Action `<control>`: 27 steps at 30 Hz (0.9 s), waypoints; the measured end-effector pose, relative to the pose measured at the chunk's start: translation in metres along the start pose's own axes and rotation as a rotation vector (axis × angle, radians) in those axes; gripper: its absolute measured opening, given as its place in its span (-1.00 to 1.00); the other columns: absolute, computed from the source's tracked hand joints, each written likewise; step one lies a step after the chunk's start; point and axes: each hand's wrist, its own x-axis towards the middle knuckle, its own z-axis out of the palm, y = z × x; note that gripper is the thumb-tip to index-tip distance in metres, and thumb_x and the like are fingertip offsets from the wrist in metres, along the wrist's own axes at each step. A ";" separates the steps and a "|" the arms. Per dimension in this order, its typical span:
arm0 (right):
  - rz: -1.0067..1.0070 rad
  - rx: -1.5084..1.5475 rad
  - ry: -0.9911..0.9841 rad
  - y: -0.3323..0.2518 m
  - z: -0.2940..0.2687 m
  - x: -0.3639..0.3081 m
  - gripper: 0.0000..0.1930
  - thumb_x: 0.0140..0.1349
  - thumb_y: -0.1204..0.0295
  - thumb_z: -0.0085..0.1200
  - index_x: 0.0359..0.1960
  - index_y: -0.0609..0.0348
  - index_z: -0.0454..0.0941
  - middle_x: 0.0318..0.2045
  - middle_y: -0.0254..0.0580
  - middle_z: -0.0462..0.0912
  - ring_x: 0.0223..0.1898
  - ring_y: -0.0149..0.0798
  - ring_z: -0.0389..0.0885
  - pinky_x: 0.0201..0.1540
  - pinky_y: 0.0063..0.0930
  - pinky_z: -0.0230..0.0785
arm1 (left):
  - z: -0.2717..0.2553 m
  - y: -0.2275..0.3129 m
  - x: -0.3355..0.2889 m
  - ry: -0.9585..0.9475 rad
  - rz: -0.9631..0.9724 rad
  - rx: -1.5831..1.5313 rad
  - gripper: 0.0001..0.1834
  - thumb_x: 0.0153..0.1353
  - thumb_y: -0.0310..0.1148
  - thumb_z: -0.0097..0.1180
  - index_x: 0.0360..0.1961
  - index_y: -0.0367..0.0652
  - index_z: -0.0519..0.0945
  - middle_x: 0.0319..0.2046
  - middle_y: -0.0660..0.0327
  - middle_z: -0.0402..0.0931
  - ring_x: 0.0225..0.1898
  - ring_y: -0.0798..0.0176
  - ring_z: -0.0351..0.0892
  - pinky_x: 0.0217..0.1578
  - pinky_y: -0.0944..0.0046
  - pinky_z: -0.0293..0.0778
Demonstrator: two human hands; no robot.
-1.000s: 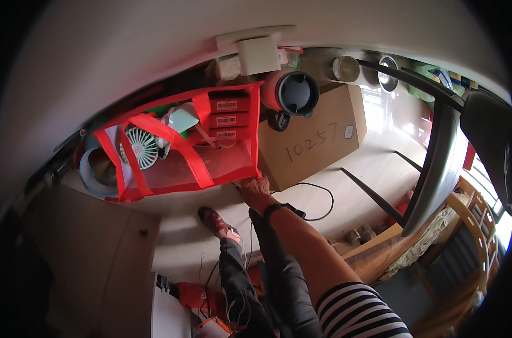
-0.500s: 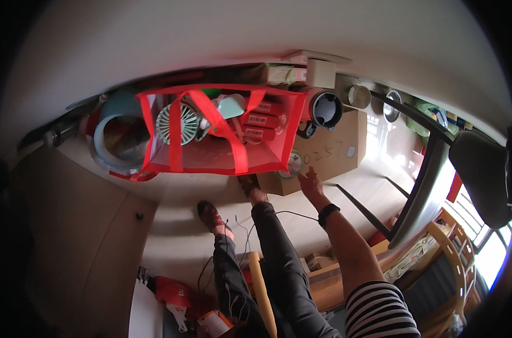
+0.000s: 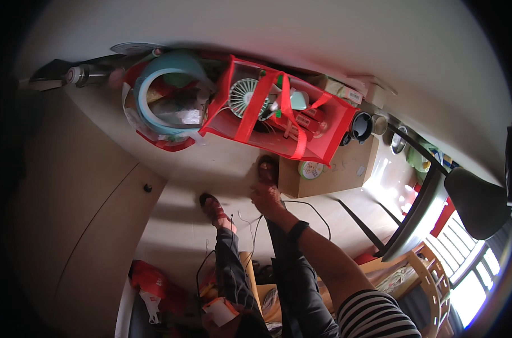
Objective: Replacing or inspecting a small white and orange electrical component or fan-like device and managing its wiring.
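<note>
My right hand (image 3: pixel 268 199), a dark band on its wrist, hovers above my right leg near the shoe. Its fingers look loosely bent and a little apart from the thumb, with nothing seen in them. My left hand (image 3: pixel 209 325) is dim and only partly visible at the lower edge, closed around a small orange-and-white box-like thing (image 3: pixel 222 311). Beyond the right hand stands a red bag (image 3: pixel 330 147) with clear sides. Inside are a pale green fan (image 3: pixel 248 99) and several red boxes (image 3: pixel 307 119). A cardboard box (image 3: pixel 346 169) with a round lid-like disc (image 3: pixel 311 170) stands beside it.
A blue-rimmed tub (image 3: pixel 145 107) with wrapped things stands left of the bag. A black-lidded cup (image 3: pixel 361 126) is by the carton. Chair legs (image 3: pixel 357 222) and a wooden rack (image 3: pixel 430 270) are at right. Thin cables (image 3: pixel 318 213) hang near my legs. A cabinet (image 3: pixel 92 208) fills the left.
My right hand has moved left and nearer, away from the carton and its round disc. The view has turned, so the bag and tub sit further right. My left hand stays low.
</note>
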 end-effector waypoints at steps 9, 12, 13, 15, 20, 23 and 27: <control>-0.053 -0.097 -0.045 -0.058 0.047 0.030 -0.73 0.02 0.35 -0.09 -0.27 0.18 0.51 -0.40 0.06 0.57 -0.28 0.07 0.53 -0.17 -0.15 0.36 | -0.044 0.013 0.001 0.005 -0.074 0.087 -0.40 -0.02 0.05 -0.02 -0.12 -0.26 0.36 -0.37 0.10 0.45 -0.25 0.13 0.47 -0.24 0.18 0.49; 0.008 0.027 -0.034 -0.090 0.053 0.052 -0.74 0.05 0.38 -0.13 -0.25 0.20 0.49 -0.39 0.09 0.57 -0.28 0.08 0.53 -0.16 -0.15 0.36 | -0.049 0.011 0.007 0.008 -0.078 0.020 -0.39 -0.04 0.05 0.00 -0.13 -0.27 0.37 -0.38 0.09 0.45 -0.28 0.14 0.49 -0.33 0.25 0.53; -0.020 0.040 -0.009 -0.105 0.056 0.057 -0.74 0.06 0.38 -0.14 -0.25 0.20 0.49 -0.37 0.09 0.57 -0.28 0.09 0.53 -0.15 -0.17 0.36 | -0.053 0.011 0.008 0.026 -0.101 -0.049 -0.37 -0.06 0.07 0.02 -0.14 -0.27 0.37 -0.38 0.09 0.46 -0.30 0.14 0.51 -0.36 0.29 0.54; -0.120 0.065 0.012 -0.125 0.065 0.071 -0.76 0.05 0.40 -0.14 -0.26 0.20 0.48 -0.38 0.07 0.57 -0.28 0.08 0.52 -0.16 -0.17 0.36 | -0.055 0.014 0.010 -0.001 -0.127 -0.042 -0.35 -0.09 0.09 0.03 -0.14 -0.27 0.37 -0.37 0.09 0.45 -0.31 0.14 0.51 -0.35 0.28 0.54; -0.451 0.001 0.057 -0.162 0.105 0.113 -0.77 0.00 0.48 -0.07 -0.26 0.23 0.46 -0.39 0.00 0.54 -0.33 0.00 0.52 -0.24 -0.23 0.35 | -0.067 0.020 0.011 -0.087 -0.162 -0.020 -0.29 -0.14 0.14 0.05 -0.12 -0.26 0.36 -0.34 0.09 0.44 -0.27 0.15 0.49 -0.33 0.28 0.54; -0.448 -0.103 0.011 -0.159 0.123 0.137 -0.80 -0.04 0.54 -0.08 -0.32 0.25 0.42 -0.36 0.04 0.50 -0.29 0.09 0.47 -0.22 -0.15 0.33 | -0.072 0.020 0.007 -0.088 -0.095 0.073 -0.34 -0.09 0.11 0.03 -0.12 -0.24 0.35 -0.33 0.13 0.41 -0.23 0.18 0.45 -0.23 0.24 0.45; -0.371 -0.328 -0.122 -0.167 0.129 0.149 -0.75 -0.05 0.55 -0.14 -0.28 0.20 0.44 -0.21 0.07 0.48 -0.16 0.08 0.44 -0.09 -0.11 0.29 | -0.065 0.020 -0.003 0.001 -0.038 0.389 -0.40 -0.04 0.06 0.01 -0.12 -0.22 0.35 -0.33 0.16 0.38 -0.20 0.20 0.40 -0.14 0.22 0.37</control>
